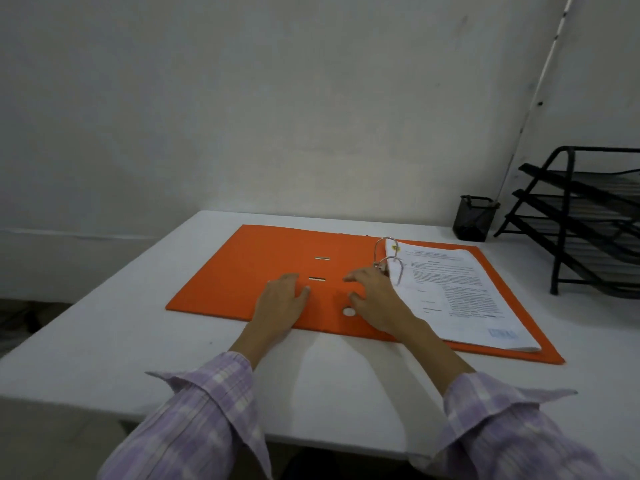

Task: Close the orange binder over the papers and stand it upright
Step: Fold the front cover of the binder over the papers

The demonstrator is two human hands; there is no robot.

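While our open, empty hands, left hand (282, 299) and right hand (375, 299), rest flat on the flat-lying orange cardboard binder (249, 271), closing it over the white printed papers (460, 292) and standing it remain undone.

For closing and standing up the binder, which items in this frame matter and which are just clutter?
In the job:
- orange binder, lying open and flat
- papers on the metal rings
- left hand and right hand, flat on the cover

Lying about:
- black mesh pen cup
- black tiered paper tray

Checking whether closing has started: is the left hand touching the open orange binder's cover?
Touching. The head view shows the left hand lying palm-down flat on the orange binder cover, no gap visible beneath the fingers.
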